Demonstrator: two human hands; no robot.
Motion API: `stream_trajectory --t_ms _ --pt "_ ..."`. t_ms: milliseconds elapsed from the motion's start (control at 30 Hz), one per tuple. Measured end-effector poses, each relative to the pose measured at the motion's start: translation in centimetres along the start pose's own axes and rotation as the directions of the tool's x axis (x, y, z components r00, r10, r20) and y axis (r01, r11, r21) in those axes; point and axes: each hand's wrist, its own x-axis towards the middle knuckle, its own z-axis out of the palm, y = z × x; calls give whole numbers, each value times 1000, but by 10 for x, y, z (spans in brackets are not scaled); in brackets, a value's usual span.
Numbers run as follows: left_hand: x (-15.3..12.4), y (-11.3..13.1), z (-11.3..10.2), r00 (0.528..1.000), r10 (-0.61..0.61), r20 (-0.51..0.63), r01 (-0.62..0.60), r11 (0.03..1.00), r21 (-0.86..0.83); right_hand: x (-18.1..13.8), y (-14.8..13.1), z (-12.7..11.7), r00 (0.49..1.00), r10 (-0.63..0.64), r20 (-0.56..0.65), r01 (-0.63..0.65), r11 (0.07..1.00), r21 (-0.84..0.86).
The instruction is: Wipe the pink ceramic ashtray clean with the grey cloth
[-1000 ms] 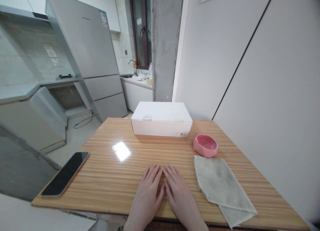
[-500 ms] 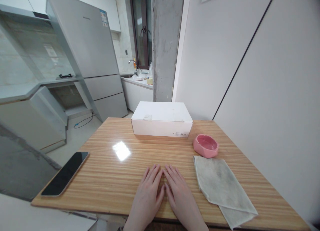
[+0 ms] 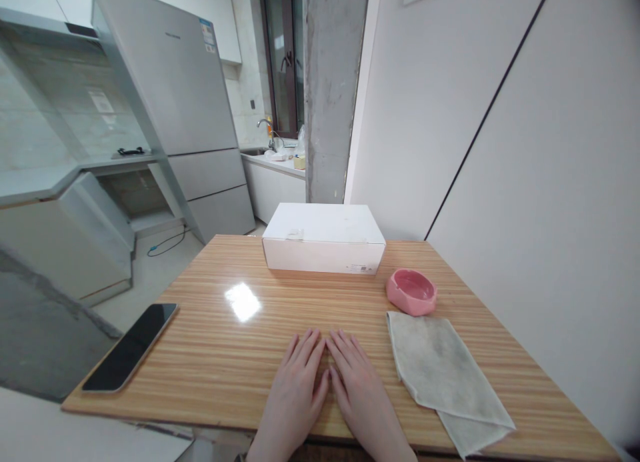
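Observation:
My left hand [image 3: 296,389] lies flat on the wooden table [image 3: 215,355] near its front edge, fingers stretched out and holding nothing. Beside it my right hand [image 3: 359,389] rests palm down the same way, also holding nothing. The index fingertips and thumbs of the two hands come close together or touch. To the right of my right hand lies a folded grey-green cloth [image 3: 440,362]. Just behind the cloth sits a pink ashtray [image 3: 412,293]. A closed white box [image 3: 324,241] stands at the far side of the table, beyond both hands.
A phone [image 3: 131,347] with a dark screen lies at the table's left edge. Behind the table stand a silver refrigerator [image 3: 175,82] and a sink counter with a faucet [image 3: 270,132]. A white wall [image 3: 540,202] rises along the right side.

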Motion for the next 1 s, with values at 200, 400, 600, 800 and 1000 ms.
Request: stream_trajectory --t_ms 200,400,600,800,1000 --pt "0 0 0 1000 -5 17 5 1000 -9 0 -1 -2 1000 5 16 -4 1000 -12" --pt "1 1 0 1000 -4 10 4 1000 -16 1 -1 -3 1000 1 17 0 1000 -15" --pt "0 0 0 1000 4 1 -4 1000 -17 1 -2 -3 999 6 44 -5 1000 -28" --pt "0 0 0 1000 -1 12 1 1000 -4 1 -2 -2 1000 10 28 -10 1000 -7" --pt "0 0 0 1000 3 -5 -3 1000 -7 0 -1 -2 1000 14 21 -14 1000 3"
